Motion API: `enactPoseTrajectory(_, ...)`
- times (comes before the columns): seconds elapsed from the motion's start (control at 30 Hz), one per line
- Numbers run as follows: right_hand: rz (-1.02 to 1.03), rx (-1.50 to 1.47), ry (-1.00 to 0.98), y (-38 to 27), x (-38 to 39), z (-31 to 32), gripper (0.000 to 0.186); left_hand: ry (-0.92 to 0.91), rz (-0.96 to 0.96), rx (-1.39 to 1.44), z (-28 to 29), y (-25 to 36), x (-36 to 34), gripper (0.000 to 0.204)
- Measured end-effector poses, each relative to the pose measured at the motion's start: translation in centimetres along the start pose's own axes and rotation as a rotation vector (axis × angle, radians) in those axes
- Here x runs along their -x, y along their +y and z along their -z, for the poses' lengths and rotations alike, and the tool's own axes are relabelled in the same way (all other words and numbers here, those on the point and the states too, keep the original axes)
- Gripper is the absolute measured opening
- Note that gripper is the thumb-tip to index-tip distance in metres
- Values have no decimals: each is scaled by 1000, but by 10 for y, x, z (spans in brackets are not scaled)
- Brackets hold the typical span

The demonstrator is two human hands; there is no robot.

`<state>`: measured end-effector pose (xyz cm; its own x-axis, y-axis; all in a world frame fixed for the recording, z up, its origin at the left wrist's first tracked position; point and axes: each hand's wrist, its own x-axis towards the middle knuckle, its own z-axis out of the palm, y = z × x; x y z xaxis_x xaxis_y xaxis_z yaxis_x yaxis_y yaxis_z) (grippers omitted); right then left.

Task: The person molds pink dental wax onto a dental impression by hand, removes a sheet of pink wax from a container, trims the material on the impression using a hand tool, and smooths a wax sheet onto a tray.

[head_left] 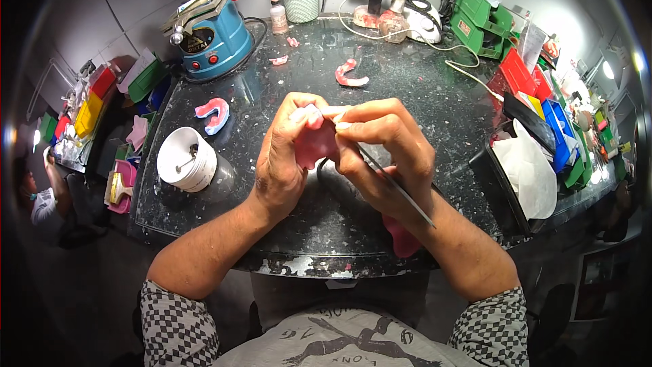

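Note:
My left hand point(282, 163) grips a pink, moulded piece point(312, 143) at the middle of the view, its thumb beside a lighter lump on top. My right hand point(394, 156) is closed on a thin metal tool point(401, 189), whose upper end is at the pink piece, hidden among the fingertips. Behind my hands lies a dark, rounded object point(326, 183), partly covered. Another pink piece point(406, 245) sits by the front edge under my right wrist. A pink and blue arch-shaped piece point(216, 117) lies to the left, and a pink and white arch point(350, 79) farther back.
A white tub point(185, 160) stands left, below a blue machine point(219, 47). Green bins point(479, 20), a corded white device point(422, 24) and a bottle point(278, 17) line the back. A black tray point(496, 190) and coloured bins point(517, 71) sit right. Another person point(44, 200) is far left.

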<state>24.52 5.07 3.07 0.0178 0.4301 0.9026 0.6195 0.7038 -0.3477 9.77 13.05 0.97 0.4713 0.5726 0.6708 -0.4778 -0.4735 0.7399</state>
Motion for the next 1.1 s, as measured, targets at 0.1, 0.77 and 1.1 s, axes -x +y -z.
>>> enactPoseTrajectory(0.1,26,-1,18,0,-1,1,31,-13,274,253,-2,13,-1,29)
enactPoseTrajectory(0.77,-21,-43,-6,-5,0,-1,28,44,261,221,-5,8,-1,32)
enactPoseTrajectory(1.1,-56,-86,18,-8,3,-6,26,3,350,288,-5,10,0,52)
